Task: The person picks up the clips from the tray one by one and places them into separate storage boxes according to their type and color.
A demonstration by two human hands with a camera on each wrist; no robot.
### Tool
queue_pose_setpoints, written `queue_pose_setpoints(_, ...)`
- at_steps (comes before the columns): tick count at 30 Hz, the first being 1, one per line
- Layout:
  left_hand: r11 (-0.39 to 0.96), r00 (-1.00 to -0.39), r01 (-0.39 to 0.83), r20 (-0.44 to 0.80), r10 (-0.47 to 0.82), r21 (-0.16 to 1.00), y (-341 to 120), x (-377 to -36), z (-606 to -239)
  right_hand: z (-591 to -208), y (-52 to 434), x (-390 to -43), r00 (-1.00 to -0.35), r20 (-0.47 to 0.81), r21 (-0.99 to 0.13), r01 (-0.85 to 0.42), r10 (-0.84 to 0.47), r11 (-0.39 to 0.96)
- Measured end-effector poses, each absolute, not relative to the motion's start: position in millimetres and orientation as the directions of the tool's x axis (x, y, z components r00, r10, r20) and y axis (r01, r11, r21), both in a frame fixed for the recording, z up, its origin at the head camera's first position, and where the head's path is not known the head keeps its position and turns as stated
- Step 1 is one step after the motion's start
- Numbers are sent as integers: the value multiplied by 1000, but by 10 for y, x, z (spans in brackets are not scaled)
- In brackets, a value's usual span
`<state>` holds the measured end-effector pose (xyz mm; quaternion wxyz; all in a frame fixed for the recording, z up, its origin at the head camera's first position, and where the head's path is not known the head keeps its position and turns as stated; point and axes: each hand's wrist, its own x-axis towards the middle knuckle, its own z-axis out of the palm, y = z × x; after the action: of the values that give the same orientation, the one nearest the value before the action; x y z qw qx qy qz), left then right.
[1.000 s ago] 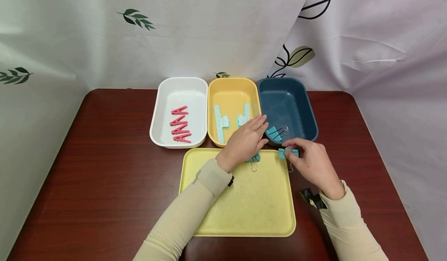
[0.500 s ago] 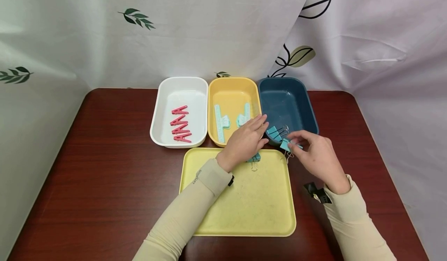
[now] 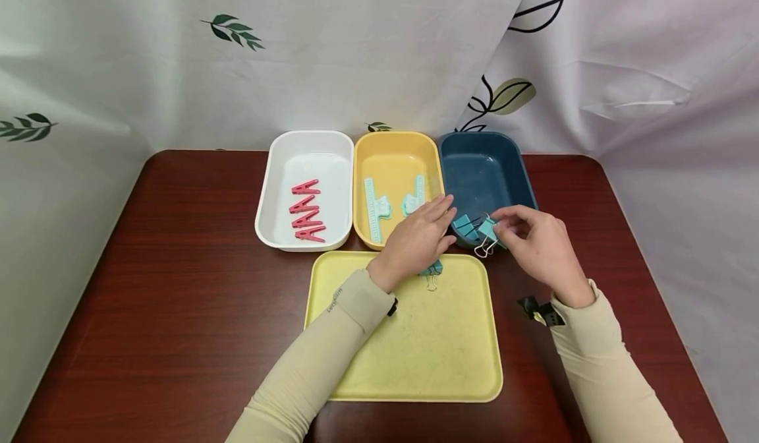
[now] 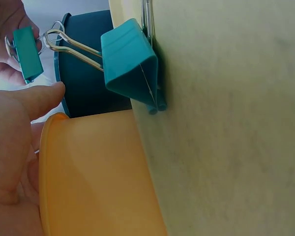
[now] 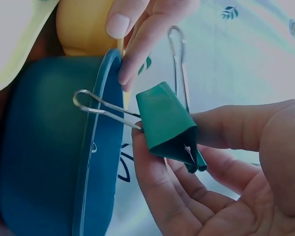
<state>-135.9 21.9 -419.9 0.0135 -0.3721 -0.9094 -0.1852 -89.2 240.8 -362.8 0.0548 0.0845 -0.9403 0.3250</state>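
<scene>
The teal binder clip (image 3: 489, 231) sat pinched in the fingertips of my right hand (image 3: 536, 245), its folded body between thumb and fingers and its wire handles sticking out toward the left. In the right wrist view the clip (image 5: 168, 127) lay across my fingers (image 5: 160, 196) with one wire loop reaching over the rim of the dark blue bin (image 5: 49, 162). I held it at the near edge of that blue bin (image 3: 488, 182), just above the rim, right beside another teal clip (image 3: 464, 225) that already lay inside by the near wall.

My left hand (image 3: 416, 240) rested flat with its fingers straight and relaxed, holding nothing, over the near corner of the yellow bin (image 3: 395, 166), fingertips close to the blue bin's edge. Just beneath its palm a third binder clip (image 3: 431, 271) lay on the yellow tray (image 3: 409, 357), at the tray's far edge; the left wrist view showed this clip (image 4: 130, 69) on the tray surface with its handles pointing toward the blue bin.

Farther out, the yellow bin held pale green clips (image 3: 375, 209), and the white bin (image 3: 305, 159) held pink clothes pegs (image 3: 306, 209). All stood on the dark red table (image 3: 178, 285).
</scene>
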Motion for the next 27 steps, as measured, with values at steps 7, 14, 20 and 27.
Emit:
queue_pose_setpoints(7, 650, -720, 684, 167, 673, 330, 218, -1359, -4209, -3608, 2434, -957, -984, 136, -634, -173, -111, 753)
queue_pose_setpoints(14, 650, -719, 686, 164, 676, 327, 217, -1361, -4217, -3591, 2454, -1029, -988, 119, -660, -149, -94, 736)
queue_pose_setpoints(20, 650, -722, 680, 157, 674, 338, 215, -1354, -4208, -3609, 2453, -1126, -992, 99, -673, -127, -81, 729)
queue_pose_setpoints(27, 649, -720, 684, 164, 674, 335, 213, -1355, -4208, -3653, 2457, -1255, -995, 82, -666, -98, -58, 739)
